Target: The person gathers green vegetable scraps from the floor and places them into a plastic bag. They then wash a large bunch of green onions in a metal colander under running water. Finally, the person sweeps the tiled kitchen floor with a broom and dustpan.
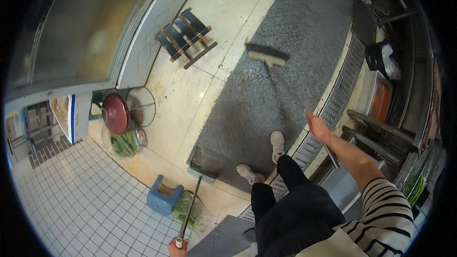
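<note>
My right hand [317, 126] grips the metal handle of a push broom or floor brush. The broom's head [267, 55], pale with dark bristles, touches the grey textured floor mat [296, 32] and looks slightly blurred. At the bottom of the view, my left hand [177, 248] is closed around the end of a long rod handle [191, 207]. That handle reaches toward a dark dustpan [206, 162] resting at the mat's near left corner. Both my shoes [277, 145] are on the mat, to the right of the dustpan.
A black slatted stool [184, 34] stands on the tiles. Left are a red lid [116, 113], a wire ring stand [150, 109] and bagged green vegetables [125, 142]. A blue plastic stool [164, 196] sits beside bagged greens [187, 208]. A perforated metal drain cover [335, 103] edges the mat.
</note>
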Motion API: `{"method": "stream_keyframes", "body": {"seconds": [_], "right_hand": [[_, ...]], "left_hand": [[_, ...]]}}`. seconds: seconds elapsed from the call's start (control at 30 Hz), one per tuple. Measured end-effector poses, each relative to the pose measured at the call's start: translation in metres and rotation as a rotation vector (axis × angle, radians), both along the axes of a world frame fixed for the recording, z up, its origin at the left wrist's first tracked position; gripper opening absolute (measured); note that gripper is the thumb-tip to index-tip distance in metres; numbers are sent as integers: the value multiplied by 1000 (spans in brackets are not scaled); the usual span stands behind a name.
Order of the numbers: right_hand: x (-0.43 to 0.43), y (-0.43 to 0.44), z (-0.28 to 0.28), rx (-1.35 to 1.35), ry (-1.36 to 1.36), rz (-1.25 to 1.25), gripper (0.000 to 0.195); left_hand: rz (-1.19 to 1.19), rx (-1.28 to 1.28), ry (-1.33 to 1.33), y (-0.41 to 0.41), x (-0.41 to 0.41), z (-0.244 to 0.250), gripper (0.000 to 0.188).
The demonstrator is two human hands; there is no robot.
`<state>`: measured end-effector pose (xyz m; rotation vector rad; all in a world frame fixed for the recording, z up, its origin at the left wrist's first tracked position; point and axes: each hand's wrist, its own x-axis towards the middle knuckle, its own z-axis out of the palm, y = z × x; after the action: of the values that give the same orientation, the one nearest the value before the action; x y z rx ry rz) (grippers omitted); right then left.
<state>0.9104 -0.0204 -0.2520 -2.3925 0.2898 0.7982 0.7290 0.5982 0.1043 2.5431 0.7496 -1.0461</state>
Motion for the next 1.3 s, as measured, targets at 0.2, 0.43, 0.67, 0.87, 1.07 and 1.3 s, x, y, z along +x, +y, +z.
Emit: {"method": "stream_keyframes", "body": {"seconds": [0.2,0.43,0.67,0.87,1.07,1.3], "right_hand": [[22,11,178,34,-48,271,43],[82,28,109,-8,-106,235,42],[4,53,113,-1,9,505,43],[-14,21,181,7,-81,333,40],[-31,1,99,-118,-258,95,40],[-163,135,95,-23,40,154,41]], "left_hand": [[61,-18,-91,16,-25,-13,19],[192,-59,-102,12,-19,-9,26],[178,-77,-131,9,-39,-11,25],[106,-139,-204,15,-26,5,24],[31,-199,-176,26,-8,14,19],[-50,-211,-199,25,4,-13,18]]}}
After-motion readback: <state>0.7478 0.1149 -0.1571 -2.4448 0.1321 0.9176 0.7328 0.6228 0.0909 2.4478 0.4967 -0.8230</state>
